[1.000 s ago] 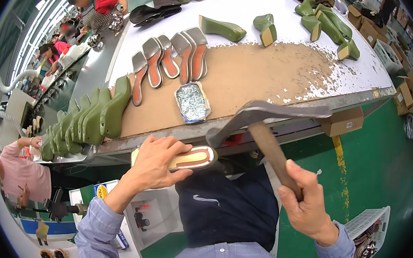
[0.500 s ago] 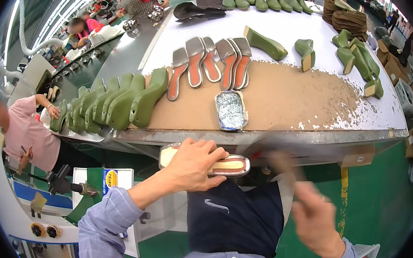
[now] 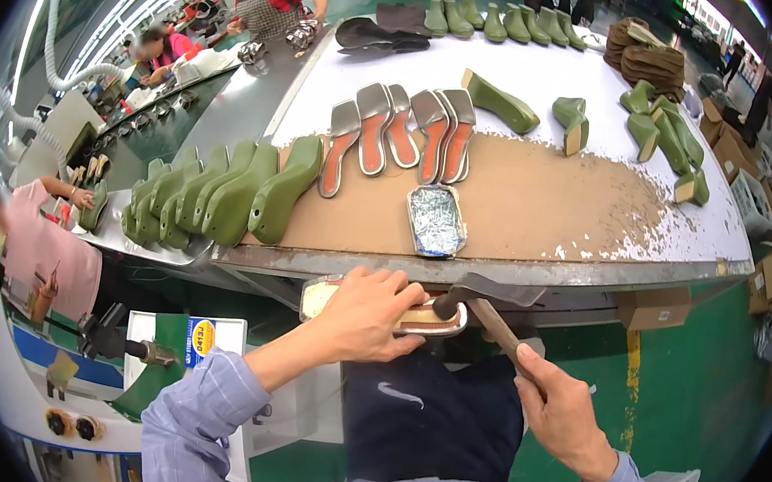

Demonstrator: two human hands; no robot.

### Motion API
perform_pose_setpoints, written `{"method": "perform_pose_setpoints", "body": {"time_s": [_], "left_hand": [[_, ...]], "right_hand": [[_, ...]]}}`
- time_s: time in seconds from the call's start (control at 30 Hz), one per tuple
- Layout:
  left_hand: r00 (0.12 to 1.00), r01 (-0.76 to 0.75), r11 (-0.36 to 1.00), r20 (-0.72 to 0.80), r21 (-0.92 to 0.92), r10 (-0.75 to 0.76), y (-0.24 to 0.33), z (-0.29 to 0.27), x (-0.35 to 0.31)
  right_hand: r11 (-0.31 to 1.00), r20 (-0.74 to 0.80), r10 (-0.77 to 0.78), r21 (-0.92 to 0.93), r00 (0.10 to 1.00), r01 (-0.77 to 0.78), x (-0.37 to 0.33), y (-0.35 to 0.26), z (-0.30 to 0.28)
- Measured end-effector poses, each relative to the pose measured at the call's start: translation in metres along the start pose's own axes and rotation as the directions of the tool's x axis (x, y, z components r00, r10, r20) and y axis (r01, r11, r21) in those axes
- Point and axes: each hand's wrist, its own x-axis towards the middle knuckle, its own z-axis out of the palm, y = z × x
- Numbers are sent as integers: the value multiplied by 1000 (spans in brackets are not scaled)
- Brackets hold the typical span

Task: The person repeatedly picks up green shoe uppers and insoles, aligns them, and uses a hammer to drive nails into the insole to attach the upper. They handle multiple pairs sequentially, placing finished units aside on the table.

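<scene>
The bench point(image 3: 536, 199) fills the middle of the frame. Below its near edge, at lower centre, the left hand point(image 3: 365, 317) lies on a shoe sole point(image 3: 416, 315). The hammer point(image 3: 488, 300) sits just right of it, its handle running down into the right hand point(image 3: 564, 413) at lower right. On the bench, a foil tray point(image 3: 436, 220) lies behind the sole. A row of insoles point(image 3: 404, 137) lies further back, and shoe lasts point(image 3: 225, 195) line the left edge.

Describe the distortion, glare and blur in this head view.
Head view: fisheye bends the table edge and blacks out the corners; overhead lights wash the white tabletop far end bright; the foil tray glints; the hammer in the right hand is slightly soft, the left hand on the shoe sole sharp.
</scene>
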Motion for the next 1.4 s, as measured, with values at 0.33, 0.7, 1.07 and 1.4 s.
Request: {"method": "perform_pose_setpoints", "body": {"time_s": [0.33,0.7,1.07,1.4], "left_hand": [[993,38,993,108,112,-51,2,0,11],[719,109,730,-453,-674,-526,-39,-111,-2],[467,783,622,-686,26,-558,-127,18,-66],[341,630,740,-772,-236,-536,-165,6,-93]], "right_hand": [[928,-180,-43,-371,983,-27,38,55,-30],[702,-267,78,-669,961,-243,75,198,-27],[715,-299,0,-668,954,-209,90,196,-12],[589,-311,-122,-787,943,-184,92,232,3]]}}
